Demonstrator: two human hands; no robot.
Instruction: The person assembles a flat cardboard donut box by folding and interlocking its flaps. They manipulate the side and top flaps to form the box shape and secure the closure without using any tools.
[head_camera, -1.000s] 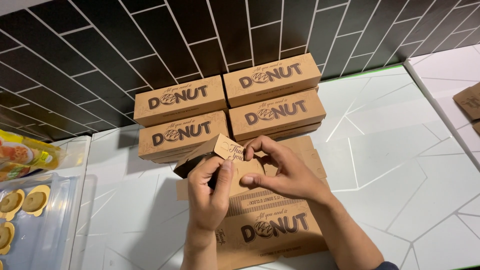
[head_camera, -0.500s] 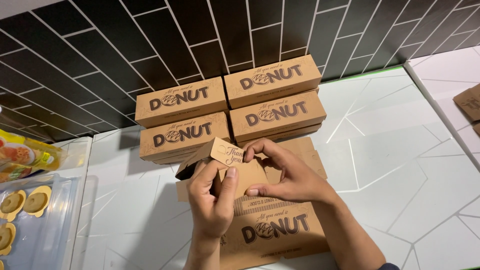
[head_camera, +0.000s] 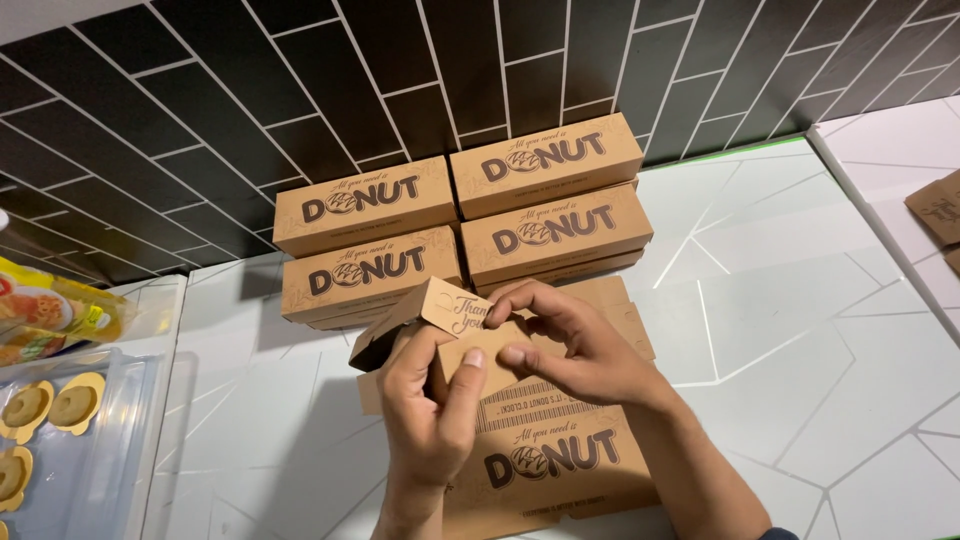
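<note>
Four closed brown cardboard boxes (head_camera: 455, 222) stand stacked two by two in the upper middle of the frame, against a wall of black tiles (head_camera: 200, 90). They rest on a white counter (head_camera: 800, 300) with thin angular lines. At the left edge, a clear plastic container (head_camera: 90, 450) holds small pastries in yellow cups (head_camera: 50, 408), with a colourful packet (head_camera: 50, 315) just above it. Brown cardboard pieces (head_camera: 940, 210) lie at the right edge.
</note>
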